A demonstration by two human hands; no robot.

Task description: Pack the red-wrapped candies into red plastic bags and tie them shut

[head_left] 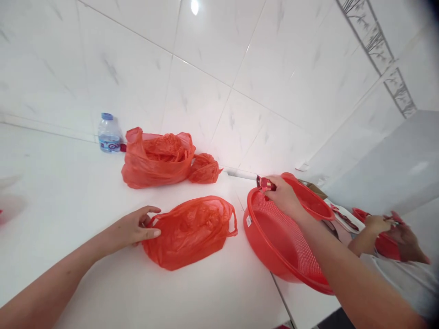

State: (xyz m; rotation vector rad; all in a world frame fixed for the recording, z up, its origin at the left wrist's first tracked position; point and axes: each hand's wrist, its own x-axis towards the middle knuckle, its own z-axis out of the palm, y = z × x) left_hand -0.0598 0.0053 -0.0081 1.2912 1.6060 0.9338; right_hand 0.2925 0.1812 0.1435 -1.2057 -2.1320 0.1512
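A red plastic bag [192,230] lies on the white table, its mouth spread and facing up. At its left end my left hand [142,226] has its fingers loosely curled around one handle, thumb and forefinger somewhat apart. My right hand [283,194] pinches a small shiny dark-red packet [265,184] over the far rim of a large red plastic colander [255,246]. My forearm hides part of the colander, and the part that shows has no contents I can make out.
Behind lie a fuller red bag [156,171] and a crumpled red bag [205,168]. A small water bottle [109,135] stands left, against the tiled wall. At right are another red basket [305,196], a white tray [346,219] and a co-worker's hands [380,226].
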